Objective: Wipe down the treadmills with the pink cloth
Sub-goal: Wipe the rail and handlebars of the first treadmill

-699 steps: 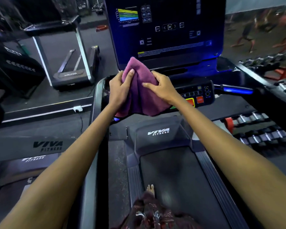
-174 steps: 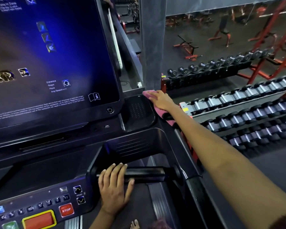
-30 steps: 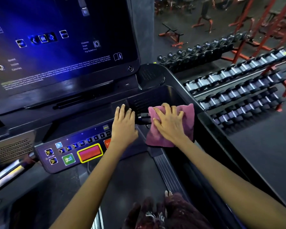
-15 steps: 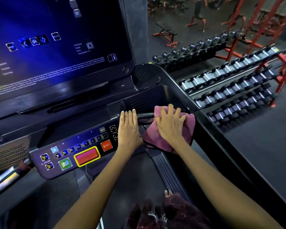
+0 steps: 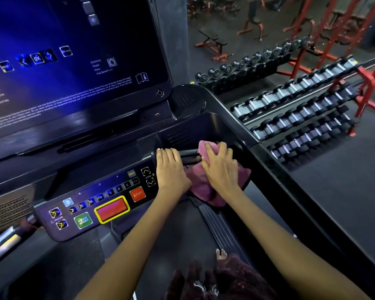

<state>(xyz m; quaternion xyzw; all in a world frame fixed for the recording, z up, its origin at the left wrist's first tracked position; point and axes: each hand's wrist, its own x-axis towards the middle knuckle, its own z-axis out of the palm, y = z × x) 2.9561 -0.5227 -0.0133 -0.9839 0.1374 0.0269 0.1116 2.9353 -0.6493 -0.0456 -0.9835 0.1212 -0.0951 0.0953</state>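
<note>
Standing barefoot on the treadmill belt (image 5: 182,241), the person has toes (image 5: 220,254) poking out just under the right forearm, next to some dark patterned clothing. Further up, the left hand (image 5: 171,172) lies flat with fingers straight and close together, resting on the right end of the control panel (image 5: 100,204) where the black handlebar (image 5: 189,155) starts; it isn't holding anything. Just to the right of it, nearly touching, the right hand (image 5: 221,167) has its fingers curled over the pink cloth (image 5: 204,191), pressing it onto that handlebar. The cloth is bunched up, one corner sticking out above the fingertips and the rest hanging down below the palm and wrist. Left of the left hand sit the red STOP button (image 5: 137,194), a big red pad with a yellow border (image 5: 112,209) and a green quick start button (image 5: 83,220). Beyond both hands is the big blue-lit screen (image 5: 74,57). Off to the right of the right hand, well apart, racks of dumbbells (image 5: 301,118) and red benches (image 5: 212,43) further back.
</note>
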